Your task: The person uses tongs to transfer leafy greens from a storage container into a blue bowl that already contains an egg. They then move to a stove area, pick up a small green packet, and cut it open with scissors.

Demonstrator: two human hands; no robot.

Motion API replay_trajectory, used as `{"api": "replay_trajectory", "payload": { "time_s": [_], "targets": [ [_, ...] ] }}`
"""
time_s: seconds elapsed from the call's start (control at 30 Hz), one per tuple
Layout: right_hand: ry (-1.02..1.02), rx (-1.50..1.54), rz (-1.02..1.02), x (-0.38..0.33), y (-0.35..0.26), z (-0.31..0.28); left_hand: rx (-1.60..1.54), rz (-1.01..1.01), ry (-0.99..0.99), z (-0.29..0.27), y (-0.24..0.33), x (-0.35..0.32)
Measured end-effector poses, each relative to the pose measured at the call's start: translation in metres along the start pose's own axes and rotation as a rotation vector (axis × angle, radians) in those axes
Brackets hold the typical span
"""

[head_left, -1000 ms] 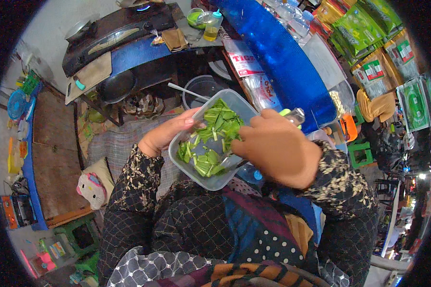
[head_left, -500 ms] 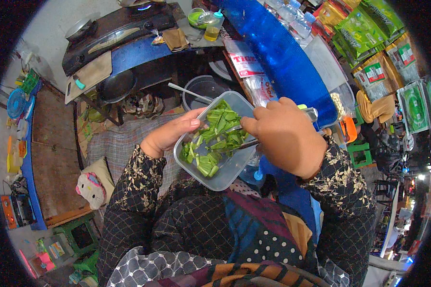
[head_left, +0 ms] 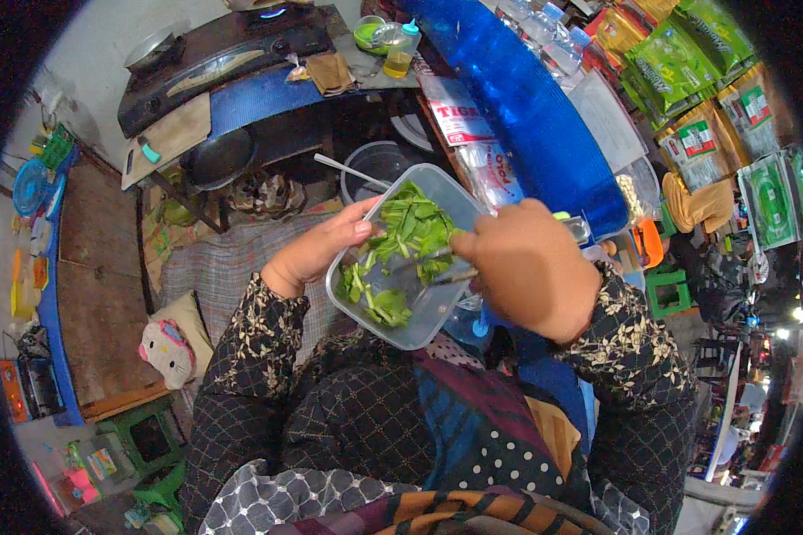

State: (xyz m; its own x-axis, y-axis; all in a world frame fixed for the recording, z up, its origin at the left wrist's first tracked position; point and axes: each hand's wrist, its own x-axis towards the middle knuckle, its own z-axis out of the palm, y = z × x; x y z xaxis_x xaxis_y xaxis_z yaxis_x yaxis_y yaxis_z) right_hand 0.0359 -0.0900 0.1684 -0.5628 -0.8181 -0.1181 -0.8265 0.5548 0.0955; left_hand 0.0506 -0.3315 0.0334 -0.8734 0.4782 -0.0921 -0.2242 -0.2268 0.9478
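Observation:
My left hand grips the left side of a clear plastic container, thumb over its rim. Inside lie chopped green leafy vegetables, some piled toward the far side and some near the close end. My right hand is closed around metal tongs, whose arms reach into the container among the leaves. The tongs' rear end sticks out past the right of my fist. A thin pale handle runs behind the container's far left corner; its other end is hidden.
A clear tub stands beyond the container. Ahead left are a black gas stove with a lit burner and a cutting board with a knife. A blue curved panel rises at right, beside hanging packets. A cushion lies left.
The tongs and my right hand have shifted slightly down and to the right. Leaves in the container have been moved, baring more of its bottom. My left hand keeps its hold.

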Motion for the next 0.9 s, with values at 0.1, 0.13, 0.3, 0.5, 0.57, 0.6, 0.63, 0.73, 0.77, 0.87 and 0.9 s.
{"api": "replay_trajectory", "payload": {
  "time_s": [0.1,0.13,0.3,0.5,0.57,0.6,0.63,0.73,0.77,0.87,0.9],
  "targets": [
    [0.097,-0.079,-0.011,0.004,0.001,-0.002,-0.026,-0.008,-0.004,-0.001,-0.001,-0.001],
    [0.104,-0.089,-0.005,0.005,-0.001,0.001,-0.036,-0.014,-0.015,-0.001,-0.001,0.001],
    [0.118,-0.164,-0.027,0.010,-0.010,0.010,-0.039,-0.024,0.003,-0.001,-0.002,0.000],
    [0.173,-0.154,-0.059,0.012,-0.013,0.018,-0.027,-0.027,0.012,0.000,-0.002,0.001],
    [0.186,-0.202,-0.050,0.012,-0.015,0.020,-0.030,-0.026,0.001,0.000,-0.001,0.000],
    [0.188,-0.199,-0.053,0.012,-0.016,0.021,-0.036,-0.027,-0.008,0.001,-0.001,0.000],
    [0.190,-0.195,-0.056,0.013,-0.016,0.022,-0.042,-0.029,-0.017,0.002,0.000,0.000],
    [0.182,-0.193,-0.062,0.014,-0.017,0.023,-0.041,-0.033,0.004,0.004,0.001,-0.002],
    [0.177,-0.193,-0.064,0.014,-0.017,0.024,-0.052,-0.017,-0.007,0.002,0.000,-0.002],
    [0.200,-0.189,-0.070,0.015,-0.016,0.027,-0.052,-0.001,-0.016,0.000,-0.001,-0.003],
    [0.213,-0.162,-0.076,0.015,-0.015,0.028,-0.030,-0.013,-0.001,0.003,0.001,-0.003]
  ]
}}
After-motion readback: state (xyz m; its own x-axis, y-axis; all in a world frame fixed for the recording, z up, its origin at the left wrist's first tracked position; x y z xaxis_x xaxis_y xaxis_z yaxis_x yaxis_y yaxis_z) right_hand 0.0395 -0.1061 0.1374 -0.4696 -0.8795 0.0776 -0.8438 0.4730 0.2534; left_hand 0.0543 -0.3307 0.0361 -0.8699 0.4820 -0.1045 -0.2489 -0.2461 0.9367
